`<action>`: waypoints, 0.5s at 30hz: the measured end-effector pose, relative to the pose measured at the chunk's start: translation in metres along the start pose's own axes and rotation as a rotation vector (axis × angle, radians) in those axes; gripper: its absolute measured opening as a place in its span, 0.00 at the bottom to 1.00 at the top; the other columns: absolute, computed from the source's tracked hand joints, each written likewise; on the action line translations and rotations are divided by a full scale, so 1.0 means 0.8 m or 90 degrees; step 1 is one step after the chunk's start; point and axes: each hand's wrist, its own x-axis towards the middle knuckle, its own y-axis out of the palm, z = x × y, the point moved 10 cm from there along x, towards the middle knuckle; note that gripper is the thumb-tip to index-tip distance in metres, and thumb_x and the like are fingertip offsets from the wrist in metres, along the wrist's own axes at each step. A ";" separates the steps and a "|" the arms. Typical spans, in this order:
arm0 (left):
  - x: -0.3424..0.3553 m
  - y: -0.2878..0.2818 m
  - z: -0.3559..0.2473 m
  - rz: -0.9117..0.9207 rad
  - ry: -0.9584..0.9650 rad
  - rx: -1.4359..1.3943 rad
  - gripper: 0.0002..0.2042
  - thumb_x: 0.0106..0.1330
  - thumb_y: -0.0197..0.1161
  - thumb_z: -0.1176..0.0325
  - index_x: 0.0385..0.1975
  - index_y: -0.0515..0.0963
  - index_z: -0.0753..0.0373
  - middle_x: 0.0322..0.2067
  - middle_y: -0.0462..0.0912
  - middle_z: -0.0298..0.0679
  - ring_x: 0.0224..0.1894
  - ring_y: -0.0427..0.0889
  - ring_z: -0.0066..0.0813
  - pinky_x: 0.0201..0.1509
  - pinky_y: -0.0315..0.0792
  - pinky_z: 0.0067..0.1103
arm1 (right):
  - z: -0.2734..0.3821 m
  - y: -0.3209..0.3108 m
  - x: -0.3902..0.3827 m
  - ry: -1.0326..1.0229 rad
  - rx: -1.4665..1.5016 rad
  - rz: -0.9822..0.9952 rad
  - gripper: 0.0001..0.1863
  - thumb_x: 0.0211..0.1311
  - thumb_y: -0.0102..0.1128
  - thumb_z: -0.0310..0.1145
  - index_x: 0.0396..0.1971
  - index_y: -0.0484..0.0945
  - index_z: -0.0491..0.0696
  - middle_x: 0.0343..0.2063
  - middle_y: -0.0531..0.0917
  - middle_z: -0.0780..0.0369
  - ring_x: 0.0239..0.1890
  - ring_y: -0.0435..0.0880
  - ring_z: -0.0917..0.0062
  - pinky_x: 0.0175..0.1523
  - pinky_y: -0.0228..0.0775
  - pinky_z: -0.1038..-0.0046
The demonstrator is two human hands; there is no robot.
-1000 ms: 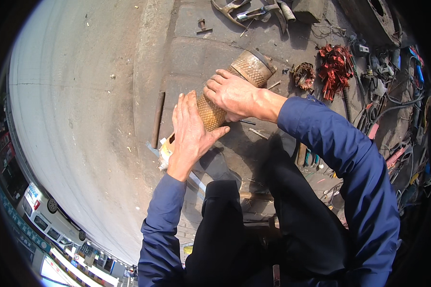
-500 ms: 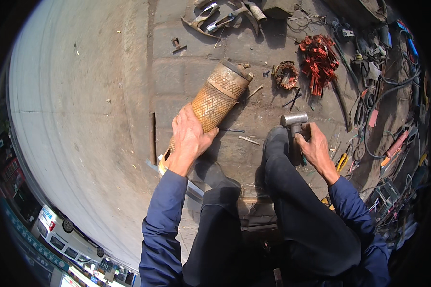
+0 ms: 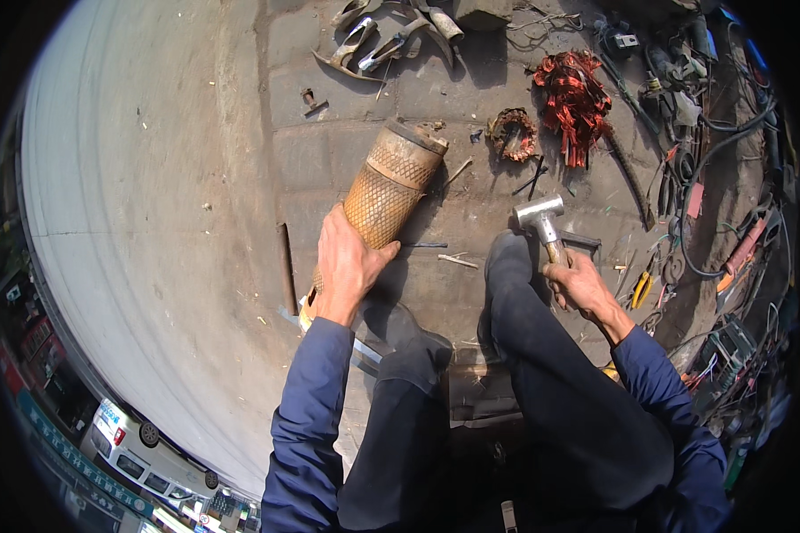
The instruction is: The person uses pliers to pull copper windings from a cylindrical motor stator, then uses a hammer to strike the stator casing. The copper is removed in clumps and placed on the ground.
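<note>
Across the top of a rusty yellow cylinder [image 3: 387, 195], wrapped in diamond mesh with a dark cap at its far end, lies my left hand [image 3: 347, 266]. Its fingers curve round the side of the cylinder, thumb toward the right. The cylinder's near end is partly hidden behind that hand and shows a yellowish edge by the wrist. In front of my right knee, my right hand [image 3: 578, 282] is closed round the handle of a small metal hammer [image 3: 540, 211]. The hammer's head points away from me, raised near my right shoe, apart from the cylinder.
Beyond the hammer lie a copper wire ring [image 3: 512, 135] and a heap of red copper strips [image 3: 574, 102]. Metal claw-shaped parts [image 3: 373, 44] lie at the far side. Cables and tools, including yellow-handled pliers [image 3: 642, 289], crowd the right. A rusty rod [image 3: 287, 266] lies left of the cylinder.
My right hand has moved from near the hammer's head down its handle, and the hammer is tilted further out. The whole view has shifted slightly. My left hand stays on the cylinder.
</note>
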 end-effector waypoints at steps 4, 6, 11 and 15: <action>-0.001 0.000 0.000 -0.021 -0.010 0.011 0.49 0.48 0.88 0.59 0.67 0.67 0.73 0.60 0.78 0.63 0.63 0.79 0.64 0.66 0.76 0.44 | 0.102 0.013 -0.053 -0.087 -0.057 0.092 0.16 0.76 0.69 0.37 0.50 0.75 0.42 0.21 0.77 0.67 0.15 0.75 0.82 0.21 0.67 0.76; -0.001 0.002 0.002 -0.017 -0.017 0.010 0.49 0.48 0.88 0.57 0.67 0.67 0.73 0.60 0.78 0.62 0.63 0.79 0.64 0.66 0.76 0.44 | 0.175 0.015 -0.044 -0.142 -0.006 0.167 0.15 0.76 0.69 0.38 0.46 0.77 0.43 0.21 0.78 0.68 0.14 0.74 0.86 0.19 0.65 0.79; -0.001 0.004 0.004 -0.010 -0.013 0.034 0.49 0.48 0.87 0.56 0.68 0.67 0.72 0.61 0.78 0.61 0.64 0.79 0.62 0.66 0.76 0.43 | 0.347 -0.038 -0.012 -0.358 -0.151 0.001 0.14 0.78 0.65 0.43 0.35 0.76 0.50 0.21 0.76 0.72 0.15 0.72 0.90 0.18 0.60 0.82; -0.001 0.007 0.005 -0.004 -0.018 0.034 0.50 0.48 0.88 0.56 0.68 0.66 0.72 0.61 0.78 0.61 0.64 0.79 0.62 0.66 0.77 0.43 | 0.357 0.023 0.009 -0.379 -0.199 -0.062 0.13 0.76 0.63 0.39 0.36 0.76 0.43 0.21 0.78 0.66 0.17 0.78 0.81 0.22 0.70 0.73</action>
